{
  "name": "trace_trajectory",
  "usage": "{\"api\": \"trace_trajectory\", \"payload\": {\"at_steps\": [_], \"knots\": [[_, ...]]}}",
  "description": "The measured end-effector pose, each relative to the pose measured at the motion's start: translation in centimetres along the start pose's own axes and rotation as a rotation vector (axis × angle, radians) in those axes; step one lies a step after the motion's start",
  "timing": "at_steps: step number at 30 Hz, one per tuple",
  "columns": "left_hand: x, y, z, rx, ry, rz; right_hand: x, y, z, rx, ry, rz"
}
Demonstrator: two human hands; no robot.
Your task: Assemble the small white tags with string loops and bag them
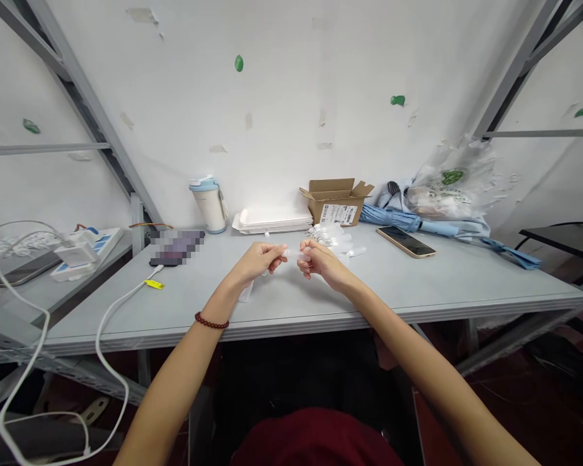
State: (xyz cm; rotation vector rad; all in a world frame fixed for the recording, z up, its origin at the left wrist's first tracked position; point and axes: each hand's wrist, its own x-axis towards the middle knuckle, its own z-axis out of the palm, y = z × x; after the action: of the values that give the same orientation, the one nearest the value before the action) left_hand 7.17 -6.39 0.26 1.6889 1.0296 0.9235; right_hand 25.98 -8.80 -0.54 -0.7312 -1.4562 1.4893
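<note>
Above the middle of the table, a small translucent plastic bottle [294, 254] spans the gap between my hands. My left hand [263, 259] pinches its left end between thumb and forefinger, and part of that end is hidden by the fingertips. Curled fingers of my right hand [320, 262] grip the other end. Behind my right hand lies a pile of similar bottles [340, 243]. Another clear bottle [245, 292] rests on the table below my left hand, partly covered by the wrist. A tiny white piece [267, 235] sits beyond my left hand.
An open cardboard box [337, 202] and stacked white trays [272, 220] stand by the wall. At left are a tumbler [210, 206] and a phone [177, 248] on a white cable [107, 320]. Another phone [406, 241], a blue umbrella [437, 226] and a plastic bag [451, 184] lie right.
</note>
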Motion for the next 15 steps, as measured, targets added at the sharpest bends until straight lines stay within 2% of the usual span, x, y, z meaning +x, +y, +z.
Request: {"api": "trace_trajectory", "payload": {"at_steps": [7,11,15], "knots": [[-0.5,0.9,0.3,0.03,0.013,0.003,0.0,0.1,-0.3,0.026,-0.02,0.026],[-0.7,1.1,0.0,0.008,-0.038,0.078,-0.1,0.0,-0.5,0.048,-0.015,0.032],[-0.6,0.7,-0.1,-0.019,-0.031,0.153,-0.1,-0.1,-0.4,0.055,0.019,0.042]]}}
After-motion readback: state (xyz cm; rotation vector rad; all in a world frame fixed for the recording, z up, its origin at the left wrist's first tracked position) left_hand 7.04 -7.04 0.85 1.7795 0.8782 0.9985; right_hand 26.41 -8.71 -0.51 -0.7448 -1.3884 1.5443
